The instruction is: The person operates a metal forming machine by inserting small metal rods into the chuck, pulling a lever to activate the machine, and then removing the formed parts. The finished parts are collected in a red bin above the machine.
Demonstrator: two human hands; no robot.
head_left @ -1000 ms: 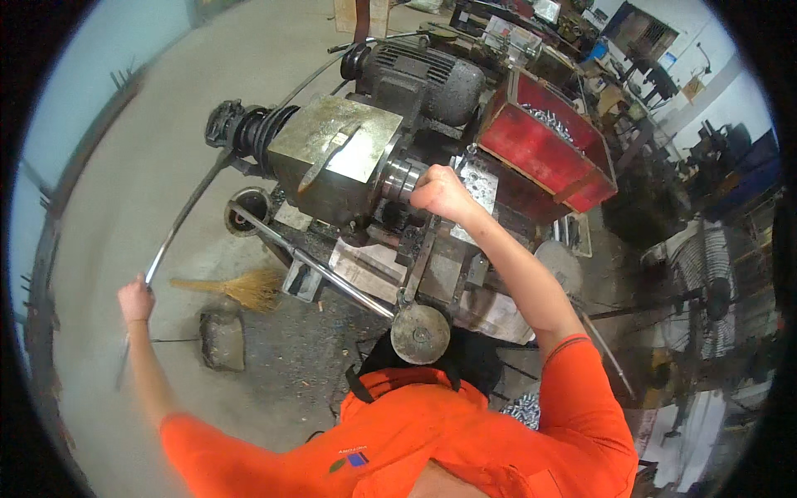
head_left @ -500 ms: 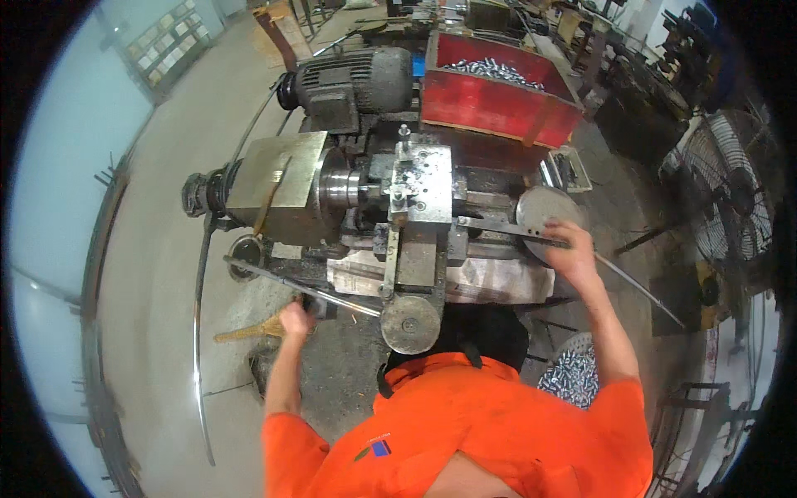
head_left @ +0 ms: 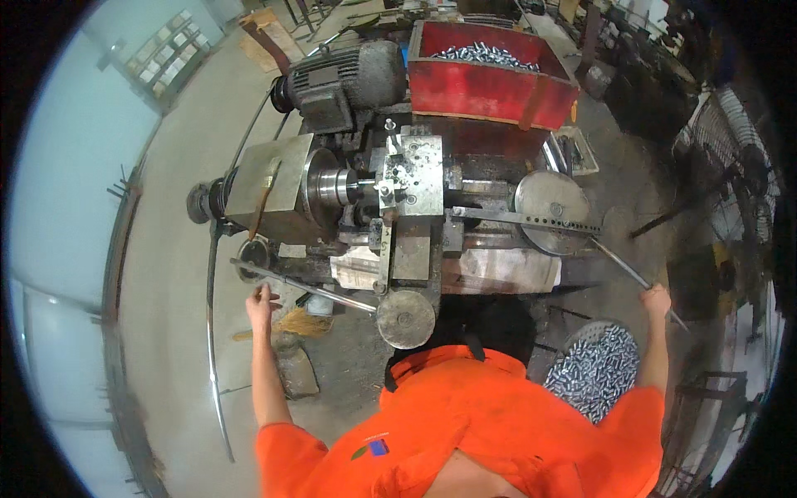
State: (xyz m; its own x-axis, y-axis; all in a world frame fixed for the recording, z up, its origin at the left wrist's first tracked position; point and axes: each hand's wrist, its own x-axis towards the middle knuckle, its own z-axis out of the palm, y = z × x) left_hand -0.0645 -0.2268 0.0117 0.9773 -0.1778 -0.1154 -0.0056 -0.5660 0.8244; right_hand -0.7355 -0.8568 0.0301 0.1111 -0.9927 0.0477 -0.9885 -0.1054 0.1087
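My right hand point(head_left: 656, 300) is closed around the outer part of a long metal lever rod point(head_left: 621, 264), which slants down from the perforated flat bar point(head_left: 552, 221) beside a round steel disc point(head_left: 540, 195). My left hand point(head_left: 261, 305) is raised with its fingers apart and nothing visible in it. It is just below the end of a second lever rod point(head_left: 320, 294), which runs to a smaller round disc point(head_left: 405, 319). Between the levers stands a small lathe, its spindle chuck point(head_left: 334, 187) facing the tool block point(head_left: 421, 174).
A red bin point(head_left: 490, 91) of small shiny metal pieces stands behind the lathe, beside an electric motor point(head_left: 361, 79). A basket of similar pieces point(head_left: 594, 373) sits low by my right arm. A straw brush point(head_left: 303, 322) lies near my left forearm; a fan point(head_left: 730, 141) is far right.
My right hand has moved outward and down from the perforated bar onto the lever rod. My left hand has moved left and slightly up, away from the straw brush.
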